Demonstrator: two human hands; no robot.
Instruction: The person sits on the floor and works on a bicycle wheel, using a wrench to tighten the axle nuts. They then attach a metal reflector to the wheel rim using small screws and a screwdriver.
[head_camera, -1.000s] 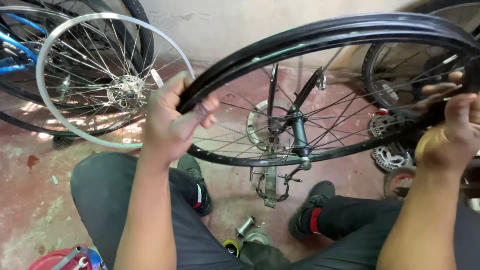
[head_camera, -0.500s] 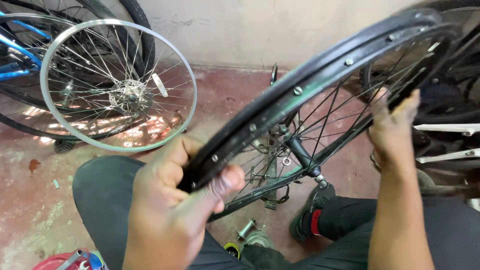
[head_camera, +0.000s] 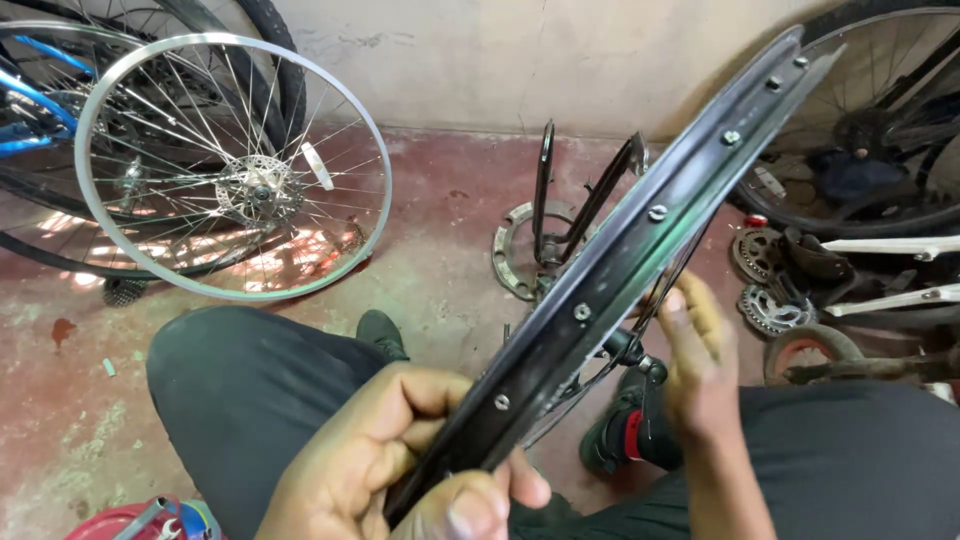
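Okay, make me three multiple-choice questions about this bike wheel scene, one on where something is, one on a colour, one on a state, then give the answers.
1. Where is the silver wheel?
A. Upper left, standing on the floor
B. On the person's lap
C. Hung on the wall

2. What colour is the rim being held?
A. Black
B. Red
C. White

3. How is the left hand on the rim?
A. Gripping its lower end
B. Open, hovering apart
C. Flat on the floor

Answers: 1 A, it stands on the red floor beside other wheels. 2 A, its channel shows black. 3 A, fingers wrap the rim; the right hand is at the spokes.
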